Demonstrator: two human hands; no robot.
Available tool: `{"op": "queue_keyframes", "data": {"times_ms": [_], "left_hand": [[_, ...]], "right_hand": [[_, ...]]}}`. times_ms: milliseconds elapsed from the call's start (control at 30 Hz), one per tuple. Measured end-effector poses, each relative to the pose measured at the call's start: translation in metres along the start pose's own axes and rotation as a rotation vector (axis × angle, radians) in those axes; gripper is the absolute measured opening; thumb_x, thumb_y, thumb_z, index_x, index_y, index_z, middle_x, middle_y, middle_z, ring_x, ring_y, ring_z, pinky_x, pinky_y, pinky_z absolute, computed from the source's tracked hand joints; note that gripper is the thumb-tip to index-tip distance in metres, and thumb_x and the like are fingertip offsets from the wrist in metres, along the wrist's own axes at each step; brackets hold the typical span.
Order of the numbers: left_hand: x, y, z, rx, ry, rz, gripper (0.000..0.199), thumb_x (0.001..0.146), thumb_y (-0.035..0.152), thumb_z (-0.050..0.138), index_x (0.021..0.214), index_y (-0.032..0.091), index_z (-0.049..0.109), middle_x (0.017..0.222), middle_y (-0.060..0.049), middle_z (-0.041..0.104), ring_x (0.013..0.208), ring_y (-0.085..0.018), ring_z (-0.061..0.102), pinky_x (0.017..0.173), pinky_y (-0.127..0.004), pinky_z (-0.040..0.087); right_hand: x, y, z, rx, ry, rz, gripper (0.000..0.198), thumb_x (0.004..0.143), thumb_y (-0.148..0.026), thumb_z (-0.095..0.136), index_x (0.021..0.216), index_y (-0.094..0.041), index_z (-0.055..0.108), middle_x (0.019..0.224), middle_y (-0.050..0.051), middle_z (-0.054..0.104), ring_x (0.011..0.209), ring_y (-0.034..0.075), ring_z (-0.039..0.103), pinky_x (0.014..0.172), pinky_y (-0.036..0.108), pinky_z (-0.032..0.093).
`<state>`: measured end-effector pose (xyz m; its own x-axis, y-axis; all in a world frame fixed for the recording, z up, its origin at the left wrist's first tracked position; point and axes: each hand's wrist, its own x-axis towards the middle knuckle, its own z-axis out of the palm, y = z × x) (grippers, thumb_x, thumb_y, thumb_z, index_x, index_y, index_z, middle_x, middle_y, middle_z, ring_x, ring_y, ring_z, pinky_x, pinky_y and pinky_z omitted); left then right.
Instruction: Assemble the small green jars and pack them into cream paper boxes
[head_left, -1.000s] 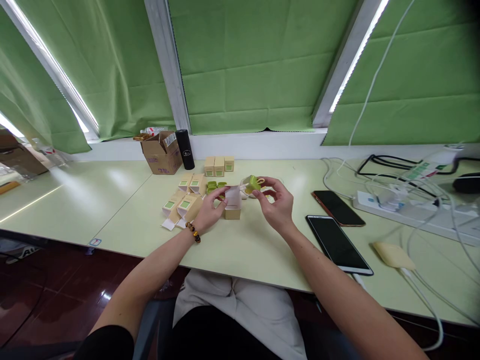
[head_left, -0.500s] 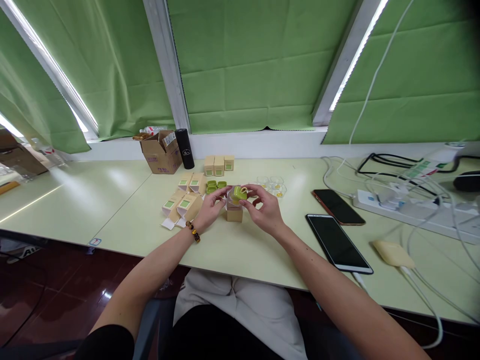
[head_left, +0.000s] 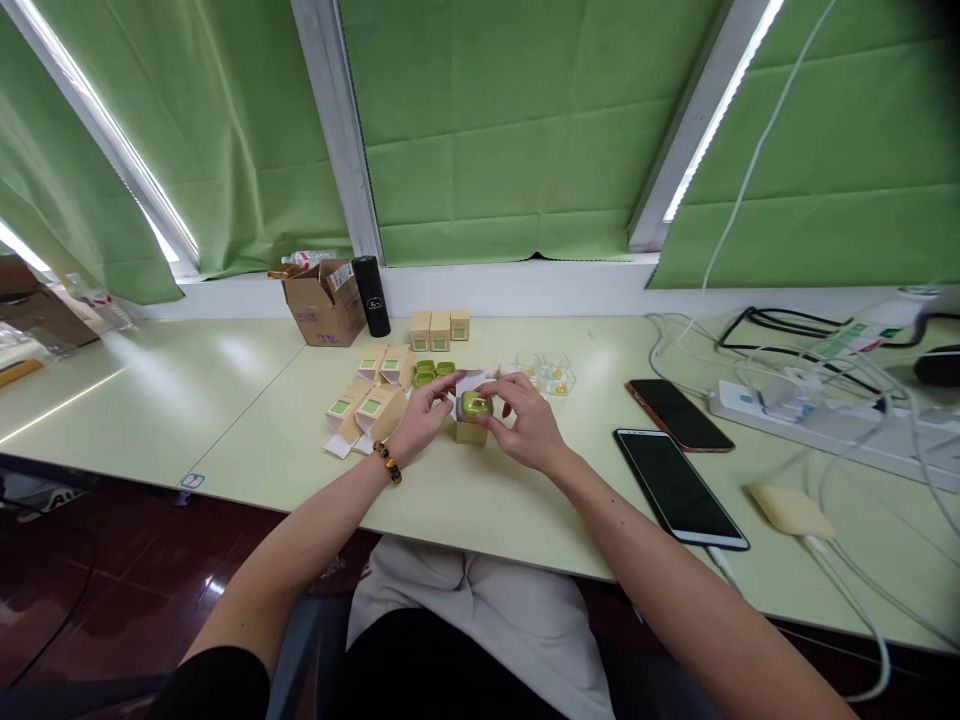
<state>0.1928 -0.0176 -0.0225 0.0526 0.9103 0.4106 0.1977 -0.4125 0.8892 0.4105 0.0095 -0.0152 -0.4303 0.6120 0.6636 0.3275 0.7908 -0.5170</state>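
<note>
A small green piece with a pale loop on top [head_left: 475, 404], apparently set in clear plastic, is between the fingers of my right hand [head_left: 529, 425], which is closed on it. It sits at the open top of a small tan cardboard box [head_left: 472, 434], whose white flap stands up behind. My left hand [head_left: 420, 420] steadies the box's left side with thumb and fingertips; its exact contact is partly hidden. Several green pieces [head_left: 425, 372] lie just beyond my left hand. Past my right fingers are clear plastic cups with yellow bits [head_left: 556, 374].
Opened tan boxes [head_left: 379, 408] lie left of my left hand, and closed ones [head_left: 440, 330] stand farther back. A carton [head_left: 324, 305] and a black bottle [head_left: 371, 297] are by the wall. Phones [head_left: 679, 487], a power strip [head_left: 817, 425] and cables fill the right.
My right hand has lowered the green piece from above the box to its opening, and the piece has turned upright. My left hand has stayed by the box.
</note>
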Motion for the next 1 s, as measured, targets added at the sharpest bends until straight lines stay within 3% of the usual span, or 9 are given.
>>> {"op": "queue_keyframes", "data": {"times_ms": [100, 233, 367, 533, 700, 1000], "left_hand": [[0.0, 0.0, 0.0, 0.009, -0.002, 0.002, 0.052, 0.093, 0.024, 0.06, 0.144, 0.016, 0.071, 0.135, -0.013, 0.074, 0.107, -0.022, 0.066, 0.102, -0.039, 0.055], [-0.001, 0.002, 0.0, 0.002, -0.008, -0.002, 0.053, 0.093, 0.024, 0.061, 0.144, 0.016, 0.07, 0.129, -0.013, 0.075, 0.106, -0.023, 0.066, 0.101, -0.039, 0.055], [-0.001, 0.003, 0.0, 0.0, -0.013, -0.002, 0.054, 0.092, 0.023, 0.061, 0.144, 0.016, 0.07, 0.136, -0.014, 0.073, 0.107, -0.022, 0.065, 0.103, -0.039, 0.055], [-0.002, 0.003, 0.002, -0.004, -0.015, -0.002, 0.055, 0.091, 0.024, 0.06, 0.145, 0.016, 0.069, 0.125, -0.012, 0.075, 0.106, -0.022, 0.065, 0.101, -0.038, 0.054], [-0.001, 0.004, 0.002, 0.006, -0.017, -0.001, 0.055, 0.091, 0.025, 0.061, 0.145, 0.017, 0.07, 0.122, -0.012, 0.075, 0.105, -0.022, 0.065, 0.101, -0.038, 0.054], [-0.001, 0.003, 0.0, 0.005, -0.02, -0.004, 0.055, 0.092, 0.025, 0.062, 0.146, 0.015, 0.069, 0.127, -0.014, 0.074, 0.107, -0.023, 0.065, 0.102, -0.039, 0.054]], "right_hand": [[-0.001, 0.0, 0.005, -0.029, 0.012, -0.008, 0.007, 0.096, -0.025, 0.066, 0.101, -0.028, 0.07, 0.106, 0.007, 0.08, 0.105, 0.031, 0.063, 0.069, 0.041, 0.056], [0.0, -0.001, 0.012, -0.076, 0.082, -0.036, 0.015, 0.103, -0.024, 0.058, 0.096, -0.027, 0.071, 0.105, 0.007, 0.079, 0.102, 0.029, 0.064, 0.082, 0.045, 0.057], [-0.001, -0.001, 0.015, -0.119, 0.155, -0.008, 0.014, 0.099, -0.025, 0.064, 0.091, -0.026, 0.075, 0.119, 0.011, 0.07, 0.105, 0.028, 0.062, 0.084, 0.046, 0.057], [-0.002, 0.001, 0.021, -0.138, 0.15, 0.093, 0.013, 0.092, -0.027, 0.071, 0.084, -0.028, 0.081, 0.119, 0.013, 0.061, 0.115, 0.035, 0.052, 0.083, 0.052, 0.058], [-0.001, 0.007, 0.027, -0.073, 0.136, 0.175, 0.012, 0.089, -0.026, 0.076, 0.079, -0.03, 0.083, 0.12, 0.013, 0.06, 0.125, 0.039, 0.047, 0.092, 0.061, 0.059], [0.001, 0.013, 0.028, -0.04, 0.064, 0.28, 0.01, 0.086, -0.028, 0.077, 0.079, -0.032, 0.084, 0.113, 0.012, 0.063, 0.121, 0.037, 0.049, 0.095, 0.059, 0.057]]}}
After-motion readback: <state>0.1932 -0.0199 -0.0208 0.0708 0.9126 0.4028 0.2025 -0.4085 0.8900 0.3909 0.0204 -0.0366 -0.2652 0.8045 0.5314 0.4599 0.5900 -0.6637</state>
